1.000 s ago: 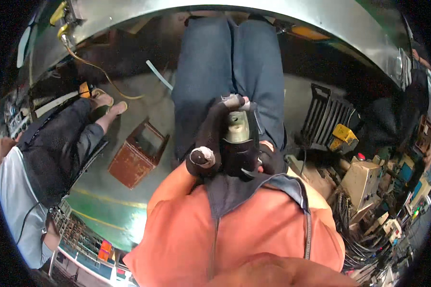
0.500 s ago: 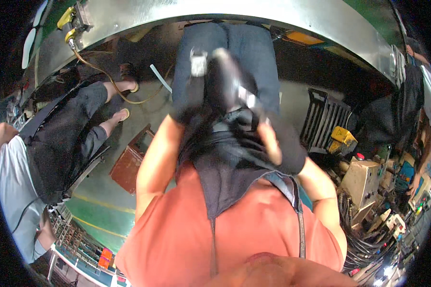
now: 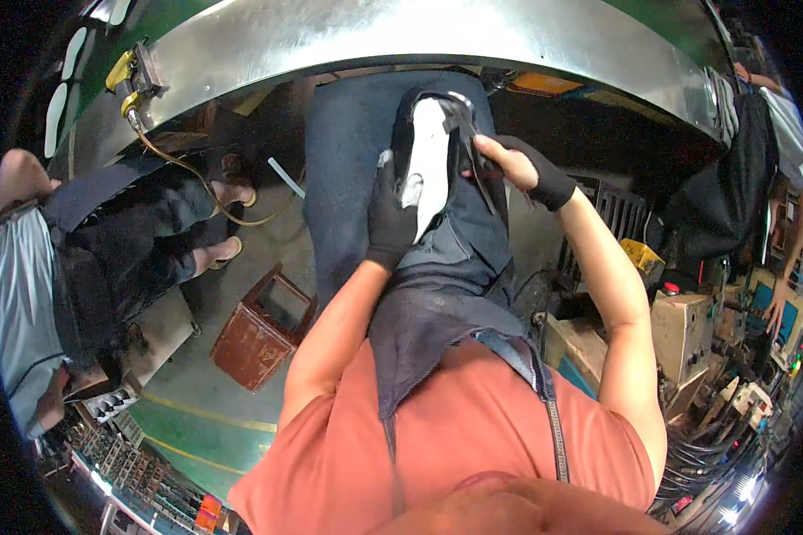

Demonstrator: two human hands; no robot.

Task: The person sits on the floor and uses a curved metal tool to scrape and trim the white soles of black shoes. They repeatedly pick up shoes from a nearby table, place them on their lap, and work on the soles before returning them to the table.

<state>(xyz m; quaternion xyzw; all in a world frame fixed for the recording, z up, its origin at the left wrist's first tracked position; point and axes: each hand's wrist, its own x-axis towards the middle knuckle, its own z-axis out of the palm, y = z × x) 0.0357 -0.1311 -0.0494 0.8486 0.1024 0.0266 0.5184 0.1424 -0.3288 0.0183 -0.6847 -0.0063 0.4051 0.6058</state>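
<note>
A black shoe upper (image 3: 403,134) rests on my lap with its white underside (image 3: 431,134) facing up. My left hand (image 3: 391,218), in a black fingerless glove, is closed round its near left side. My right hand (image 3: 519,168), gloved the same way, is closed on a narrow dark strap-like piece (image 3: 478,159) at the far right edge of the shoe. I cannot make out whether that piece belongs to the shoe or is a tool. A small light patch shows at my left fingertips. Dark blue cloth (image 3: 348,134) covers my legs under the shoe.
A curved metal bench (image 3: 268,40) runs across in front of me, with a yellow air tool (image 3: 132,85) and its hose at left. A brown stool (image 3: 252,343) stands on the floor at left. Another person (image 3: 116,241) sits at left. Machinery with control boxes (image 3: 682,330) fills the right side.
The shoe has turned from a blurred dark shape to white underside up. My right hand has moved up and away from my body to its far edge; my left hand has shifted right.
</note>
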